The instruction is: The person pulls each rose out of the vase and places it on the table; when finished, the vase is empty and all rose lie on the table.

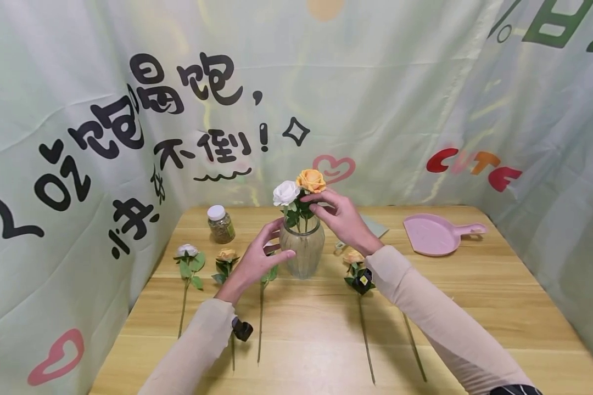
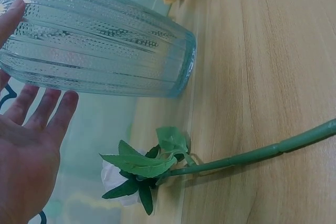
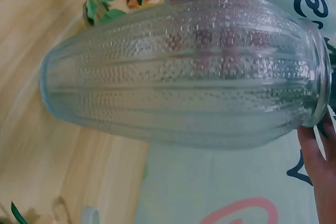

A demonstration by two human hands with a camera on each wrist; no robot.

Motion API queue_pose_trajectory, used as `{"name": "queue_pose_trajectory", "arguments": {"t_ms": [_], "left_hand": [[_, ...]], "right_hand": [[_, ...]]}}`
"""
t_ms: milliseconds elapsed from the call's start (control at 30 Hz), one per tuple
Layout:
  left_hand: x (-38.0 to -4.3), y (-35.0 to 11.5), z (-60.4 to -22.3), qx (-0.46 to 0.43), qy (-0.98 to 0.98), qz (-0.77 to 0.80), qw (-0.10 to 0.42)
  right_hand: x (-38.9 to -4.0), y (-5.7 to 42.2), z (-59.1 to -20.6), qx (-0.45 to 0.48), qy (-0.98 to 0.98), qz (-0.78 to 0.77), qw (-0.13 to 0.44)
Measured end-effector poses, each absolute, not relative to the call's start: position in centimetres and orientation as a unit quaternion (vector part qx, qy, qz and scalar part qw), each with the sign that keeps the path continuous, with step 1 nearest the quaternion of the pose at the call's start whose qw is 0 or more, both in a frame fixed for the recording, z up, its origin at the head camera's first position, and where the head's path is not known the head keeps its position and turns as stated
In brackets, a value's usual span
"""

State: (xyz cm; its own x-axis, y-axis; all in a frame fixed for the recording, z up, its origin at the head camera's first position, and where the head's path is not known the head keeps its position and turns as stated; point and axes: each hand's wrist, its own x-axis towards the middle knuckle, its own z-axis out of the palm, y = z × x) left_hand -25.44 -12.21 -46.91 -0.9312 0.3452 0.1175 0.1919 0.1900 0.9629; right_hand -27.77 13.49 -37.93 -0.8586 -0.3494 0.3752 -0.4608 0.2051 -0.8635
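A clear ribbed glass vase (image 1: 303,258) stands upright at the middle of the table. In it are a white rose (image 1: 286,193) and an orange rose (image 1: 311,180), side by side above the rim. My left hand (image 1: 257,258) holds the vase from the left, thumb across the front; the left wrist view shows the fingertips at the glass (image 2: 100,45). My right hand (image 1: 343,219) reaches over the rim from the right and pinches the orange rose just below its bloom, among dark leaves. That grip is partly hidden by the hand itself.
Left of the vase lie a white rose (image 1: 186,250), an orange rose (image 1: 226,254) and another stem (image 1: 261,323). On the right are an orange rose (image 1: 353,256) and a further stem (image 1: 415,351). Behind stand a white-lidded jar (image 1: 221,227) and a pink dustpan-shaped tray (image 1: 432,236).
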Motion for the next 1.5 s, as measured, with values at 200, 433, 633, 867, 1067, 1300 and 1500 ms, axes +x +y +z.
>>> {"name": "queue_pose_trajectory", "arguments": {"t_ms": [200,433,633,867,1067,1300,1500], "left_hand": [[-25.5,-12.2,-47.1,0.171,0.769,0.612,0.062],[-25.4,-12.2,-47.0,0.176,0.767,0.614,0.063],[-25.4,-12.2,-46.9,0.175,0.767,0.614,0.064],[-25.3,-12.2,-46.8,0.176,0.768,0.613,0.063],[-25.3,-12.2,-46.8,0.182,0.768,0.612,0.057],[-25.2,-12.3,-46.8,0.183,0.769,0.611,0.052],[-25.2,-12.2,-46.8,0.186,0.769,0.609,0.053]], "right_hand": [[-27.6,13.1,-38.0,0.251,-0.766,0.588,0.071],[-27.3,13.0,-37.8,0.270,-0.755,0.594,0.061],[-27.4,13.6,-37.2,0.268,-0.727,0.625,0.095],[-27.5,14.6,-35.7,0.251,-0.704,0.648,0.145],[-27.5,16.5,-33.3,0.237,-0.655,0.682,0.224],[-26.6,20.4,-30.2,0.210,-0.570,0.738,0.293],[-25.3,25.7,-29.1,0.193,-0.554,0.745,0.316]]}}
